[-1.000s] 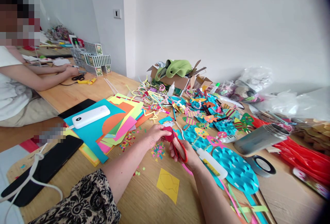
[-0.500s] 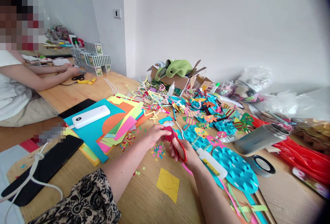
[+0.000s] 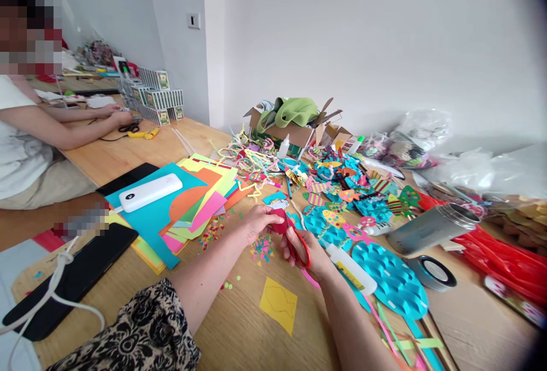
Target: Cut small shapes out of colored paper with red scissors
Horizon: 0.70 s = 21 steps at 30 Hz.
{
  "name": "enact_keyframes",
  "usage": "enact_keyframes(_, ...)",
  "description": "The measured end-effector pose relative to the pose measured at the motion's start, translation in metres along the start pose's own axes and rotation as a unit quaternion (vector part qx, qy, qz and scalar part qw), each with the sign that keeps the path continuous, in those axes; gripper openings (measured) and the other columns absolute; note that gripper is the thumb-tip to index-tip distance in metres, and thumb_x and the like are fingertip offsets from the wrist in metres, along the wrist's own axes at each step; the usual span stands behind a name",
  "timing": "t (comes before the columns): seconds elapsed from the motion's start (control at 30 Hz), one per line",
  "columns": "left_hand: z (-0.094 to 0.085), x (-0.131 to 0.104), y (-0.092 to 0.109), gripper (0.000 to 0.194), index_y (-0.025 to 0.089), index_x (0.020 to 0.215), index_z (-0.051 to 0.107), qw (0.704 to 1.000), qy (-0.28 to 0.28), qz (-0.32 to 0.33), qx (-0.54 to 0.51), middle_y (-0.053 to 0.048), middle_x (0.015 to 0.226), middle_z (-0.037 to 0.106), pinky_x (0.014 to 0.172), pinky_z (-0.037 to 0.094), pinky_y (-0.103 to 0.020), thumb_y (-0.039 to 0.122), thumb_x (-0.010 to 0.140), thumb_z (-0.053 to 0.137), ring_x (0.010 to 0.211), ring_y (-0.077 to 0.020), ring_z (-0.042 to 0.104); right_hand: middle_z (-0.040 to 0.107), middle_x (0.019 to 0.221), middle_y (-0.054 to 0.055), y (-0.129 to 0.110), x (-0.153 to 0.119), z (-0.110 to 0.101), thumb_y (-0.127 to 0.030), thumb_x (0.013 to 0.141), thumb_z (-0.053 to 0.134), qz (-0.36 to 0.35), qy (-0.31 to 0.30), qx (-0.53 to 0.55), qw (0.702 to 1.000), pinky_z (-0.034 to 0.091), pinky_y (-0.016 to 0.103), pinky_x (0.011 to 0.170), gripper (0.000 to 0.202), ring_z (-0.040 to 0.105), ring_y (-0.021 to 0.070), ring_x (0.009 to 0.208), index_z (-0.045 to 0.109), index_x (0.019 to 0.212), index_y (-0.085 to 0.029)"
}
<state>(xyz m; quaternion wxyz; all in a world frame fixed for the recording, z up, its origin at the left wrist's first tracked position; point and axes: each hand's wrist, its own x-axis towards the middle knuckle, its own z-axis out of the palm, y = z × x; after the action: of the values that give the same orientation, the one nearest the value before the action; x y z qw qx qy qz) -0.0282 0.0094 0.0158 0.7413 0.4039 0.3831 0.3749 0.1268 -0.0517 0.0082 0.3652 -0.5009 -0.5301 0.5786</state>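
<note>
Pinched in my left hand (image 3: 258,223) is a small piece of dark red paper (image 3: 279,221). My right hand (image 3: 308,254) grips red-handled scissors (image 3: 304,251), whose blades meet the right side of that paper; the blade tips are hard to make out. Below both hands, a yellow paper (image 3: 278,306) with a fish outline drawn on it lies on the wooden table (image 3: 231,334). Small coloured paper bits (image 3: 261,247) are scattered beneath my left wrist. Close to my right wrist lies a white glue bottle (image 3: 352,271) with a yellow label.
Coloured sheets (image 3: 200,188) carry a white power bank (image 3: 150,192) at left, near a black phone-like slab (image 3: 81,280). Paper fish (image 3: 333,219), blue egg-carton pieces (image 3: 391,280) and a metal flask (image 3: 433,228) crowd the right. A person (image 3: 25,149) sits at far left.
My hands, the red paper and the scissors stay almost in place. The other person has leaned slightly to the left.
</note>
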Motion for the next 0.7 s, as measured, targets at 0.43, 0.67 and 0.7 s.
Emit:
enact_keyframes(0.43,-0.0031,0.0024,-0.0024,0.029,0.011,0.071,0.069,1.000,-0.007,0.002,-0.011,-0.004,0.068,0.067,0.059,0.043,-0.023,0.027,0.050,0.081,0.061,-0.0112,0.057,0.056,0.048,-0.002,0.0005,0.0011,-0.0010,-0.074,0.076,0.056,0.005,-0.004,0.004,1.000,0.028,0.018,0.035,0.059,0.045,0.0060,0.034,0.058,0.068,-0.015)
enact_keyframes(0.67,-0.0008,0.0000,-0.0005,0.030,0.012,0.069,0.068,1.000,0.009,-0.004,-0.016,-0.002,0.064,0.065,0.057,0.041,-0.022,0.026,0.048,0.083,0.058,-0.0101,0.056,0.056,0.048,-0.002,-0.0030,-0.0003,0.0002,-0.075,0.076,0.055,0.015,-0.007,0.005,1.000,0.028,0.019,0.035,0.060,0.045,0.0066,0.035,0.058,0.067,-0.016)
enact_keyframes(0.7,-0.0006,-0.0004,-0.0001,0.030,0.012,0.070,0.068,1.000,0.009,-0.003,-0.012,-0.002,0.064,0.065,0.058,0.041,-0.022,0.026,0.048,0.083,0.058,-0.0102,0.056,0.056,0.048,-0.002,-0.0041,-0.0010,0.0005,-0.075,0.076,0.055,0.016,-0.008,0.003,1.000,0.028,0.019,0.036,0.060,0.045,0.0071,0.035,0.058,0.067,-0.016)
